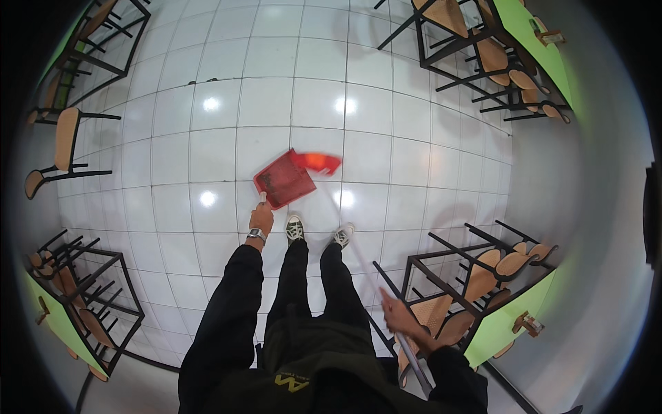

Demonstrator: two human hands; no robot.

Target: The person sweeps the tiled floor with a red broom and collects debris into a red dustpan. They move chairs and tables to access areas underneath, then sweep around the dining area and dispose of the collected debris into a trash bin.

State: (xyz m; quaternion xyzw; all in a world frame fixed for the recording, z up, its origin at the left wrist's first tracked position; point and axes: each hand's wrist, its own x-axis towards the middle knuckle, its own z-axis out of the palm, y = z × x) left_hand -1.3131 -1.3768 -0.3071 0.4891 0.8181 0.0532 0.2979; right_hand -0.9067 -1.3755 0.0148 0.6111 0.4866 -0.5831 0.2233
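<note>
My left hand (262, 219), with a wristwatch above it, grips the short handle of a red dustpan (289, 183) in front of my feet. Dark dirt specks and smudges show in the pan, mostly toward its handle side. In my right hand (401, 315) is the long pale handle of a broom (408, 352), slanting down past my right shoe. The red broom head (320, 162) is blurred and overlaps the far right corner of the dustpan. Whether its bristles touch the floor I cannot tell.
White floor tiles (266, 103) spread around me. Green-topped tables (509, 321) with wooden, black-legged chairs (483, 274) stand close on my right, and more line both sides. One chair (67, 139) stands out at the left. Two small dark objects (212, 79) lie on the floor ahead.
</note>
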